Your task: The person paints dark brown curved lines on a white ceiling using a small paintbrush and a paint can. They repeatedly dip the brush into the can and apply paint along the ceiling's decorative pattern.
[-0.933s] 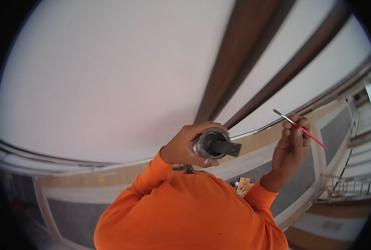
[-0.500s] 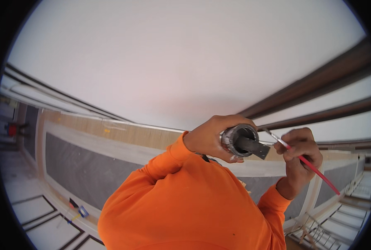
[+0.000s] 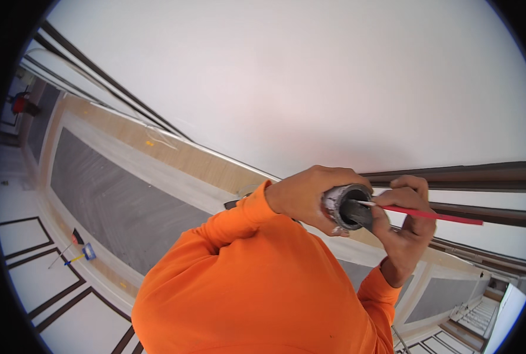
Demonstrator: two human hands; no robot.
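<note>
Beside the white wall (image 3: pixel 310 88), the left hand (image 3: pixel 307 193) wraps round a smeared can (image 3: pixel 334 203), probably light but slick, best cupped by its side, while the right hand (image 3: pixel 409 227) pinches a slim, likely stiff red-handled brush (image 3: pixel 434 214), tip at the can's mouth.

This looks like a long indoor hall or corridor under decoration: a plain white wall (image 3: pixel 275 76) with dark trim (image 3: pixel 464 176), white panels (image 3: pixel 68 289) framed in dark strips, a floor (image 3: pixel 121 194) of grey and pale bands, a smeared pot (image 3: pixel 334 203) and a thin red brush (image 3: pixel 449 217).
</note>
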